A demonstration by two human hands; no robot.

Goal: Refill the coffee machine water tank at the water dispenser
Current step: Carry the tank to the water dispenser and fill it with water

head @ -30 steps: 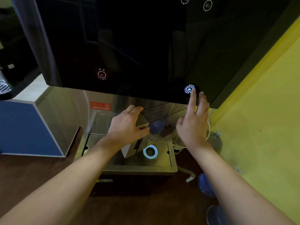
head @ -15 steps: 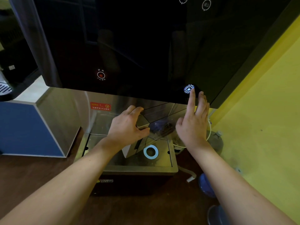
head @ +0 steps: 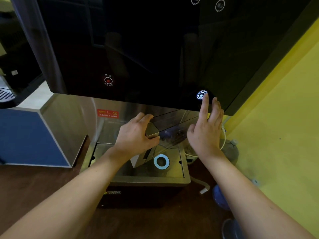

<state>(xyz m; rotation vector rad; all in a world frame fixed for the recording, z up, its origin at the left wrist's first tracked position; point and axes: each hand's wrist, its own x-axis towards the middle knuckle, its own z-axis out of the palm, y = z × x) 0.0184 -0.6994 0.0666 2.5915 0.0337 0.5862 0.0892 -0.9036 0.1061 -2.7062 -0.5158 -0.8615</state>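
Note:
A clear water tank [head: 170, 135] with a grey corner cap stands tilted in the dispenser's bay, above the steel drip tray [head: 151, 180]. My left hand [head: 136, 135] grips the tank's top left corner. My right hand [head: 206, 130] is open with fingers spread, its index fingertip on the lit white round button [head: 201, 95] at the lower right of the black dispenser panel [head: 138, 49]. Whether water runs into the tank cannot be told in the dim light.
A red-lit button [head: 108, 80] glows on the panel's left. A red warning sticker [head: 107, 113] sits on the steel back wall. A blue ring drain [head: 161, 161] lies in the tray. A blue cabinet [head: 25, 135] is at left, a yellow wall [head: 284, 118] at right.

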